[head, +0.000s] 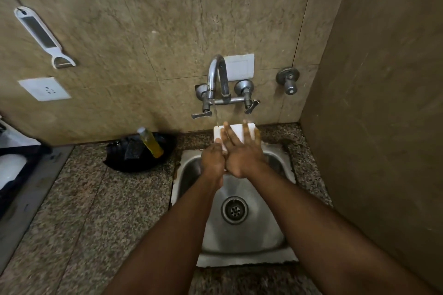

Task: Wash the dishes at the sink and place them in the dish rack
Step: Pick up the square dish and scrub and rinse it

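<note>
A white rectangular dish (236, 130) is held upright over the far end of the steel sink (242, 242), under the running tap (217, 79). My left hand (212, 160) grips its lower left edge, with the thumb on the front. My right hand (242, 151) lies flat on the dish's face, fingers spread and straight. Water runs from the spout onto the dish's top left corner. The lower part of the dish is hidden behind my hands.
A black pan (141, 153) with a dark sponge and a yellow soap bottle (151, 142) sits on the granite counter left of the sink. A white peeler (40, 36) hangs on the wall. A side wall stands close on the right. A dark rack with white ware (10, 170) is at the far left.
</note>
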Tool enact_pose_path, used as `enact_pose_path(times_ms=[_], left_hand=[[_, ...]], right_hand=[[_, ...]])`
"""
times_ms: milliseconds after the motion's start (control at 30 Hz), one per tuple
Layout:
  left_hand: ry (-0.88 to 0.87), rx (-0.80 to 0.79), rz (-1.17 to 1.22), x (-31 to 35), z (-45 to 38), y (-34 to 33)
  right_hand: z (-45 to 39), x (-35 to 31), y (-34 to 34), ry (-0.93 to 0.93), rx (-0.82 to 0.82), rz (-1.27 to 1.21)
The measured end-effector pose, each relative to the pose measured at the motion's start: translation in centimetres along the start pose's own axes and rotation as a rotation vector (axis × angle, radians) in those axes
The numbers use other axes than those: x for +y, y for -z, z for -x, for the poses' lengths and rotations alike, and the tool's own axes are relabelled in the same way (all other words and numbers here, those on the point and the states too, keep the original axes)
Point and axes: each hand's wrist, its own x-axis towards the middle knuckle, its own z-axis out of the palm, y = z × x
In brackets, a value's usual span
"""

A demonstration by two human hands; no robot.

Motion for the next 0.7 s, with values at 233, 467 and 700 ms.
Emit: enact_pose_path(times_ms=[233, 467, 700], left_hand=[[-0.183, 0.099, -0.203, -0.8, -0.9, 2.8], [-0.135, 0.017, -0.223, -3.7, -0.8, 3.3], [-0.024, 0.111, -0.355, -4.2, -1.7, 2.9]], right_hand=[[-1.6, 0.7, -0.9, -0.113, 0.243, -0.242], [-1.4, 0.7, -1.7, -0.526, 0.437, -0.733], [-1.4, 0.8, -2.5, -0.561, 0.264, -0.780]])
